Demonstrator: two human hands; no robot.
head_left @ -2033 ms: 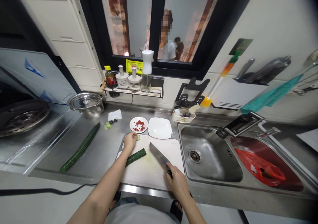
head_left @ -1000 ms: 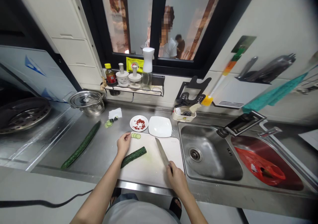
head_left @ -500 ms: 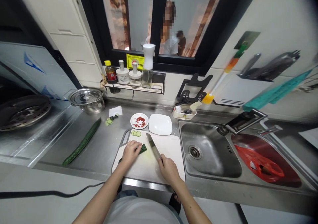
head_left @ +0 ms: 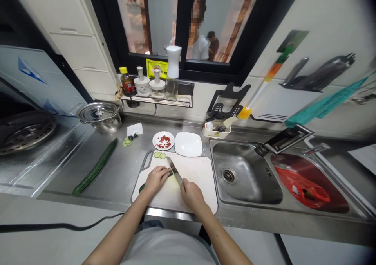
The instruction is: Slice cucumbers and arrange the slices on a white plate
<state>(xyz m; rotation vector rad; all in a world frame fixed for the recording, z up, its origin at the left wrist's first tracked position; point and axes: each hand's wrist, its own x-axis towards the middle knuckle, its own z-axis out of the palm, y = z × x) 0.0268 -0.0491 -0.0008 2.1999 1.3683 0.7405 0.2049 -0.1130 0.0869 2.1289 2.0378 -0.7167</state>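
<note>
My left hand (head_left: 157,179) is closed over a piece of cucumber (head_left: 142,188), which lies on a white cutting board (head_left: 194,179). Much of that piece is hidden under the palm and fingers. In my right hand (head_left: 190,193) is a kitchen knife (head_left: 174,171), gripped by its handle, with the blade beside the cucumber's right end, close to my left fingertips. Several thin cucumber slices (head_left: 159,155) overlap at the board's top left. Beyond the board are a round plate (head_left: 156,144) with chopped red bits and a white square plate (head_left: 188,144).
A whole cucumber (head_left: 95,167) lies on the steel counter to the left, near cucumber scraps (head_left: 128,141) and a lidded pot (head_left: 101,116). At right is a sink (head_left: 246,179), with a red plastic bag (head_left: 302,186) in its second basin. A seasoning shelf (head_left: 158,100) hangs below the window.
The knife has moved left, from apart from the cucumber to its cut end beside my left fingers. My left hand still holds the cucumber in about the same place.
</note>
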